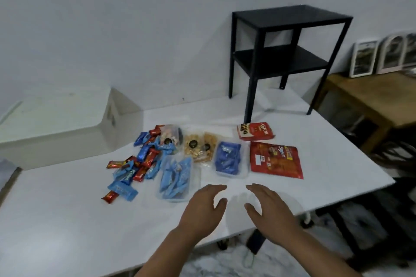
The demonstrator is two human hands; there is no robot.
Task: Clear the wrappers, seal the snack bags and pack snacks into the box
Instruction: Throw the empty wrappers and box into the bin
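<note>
- So, the white storage box (67,123) sits at the far left of the white table (67,220), lid on, so what's in it can't be seen.
- Two clear bags of blue-wrapped snacks: a light-blue one (176,179) near the left hand, and a dark-blue one (228,158) just right of it.
- Two clear packs of golden nut brittle (200,147) lie side by side behind those (maybe a third clear bag at the back, too blurry to call).
- One red Astor box (256,134) and one red foil snack bag (275,159) just in front of it, on the right.
- Loose pile of red and blue wrapped candies (137,164) spread out on the left, too jumbled to count.
- Left hand (202,209) and right hand (267,207) both hover over the near table edge, fingers relaxed and spread, palms facing each other, holding nothing.
- Black side table (290,51) stands on the table at the back.
</note>
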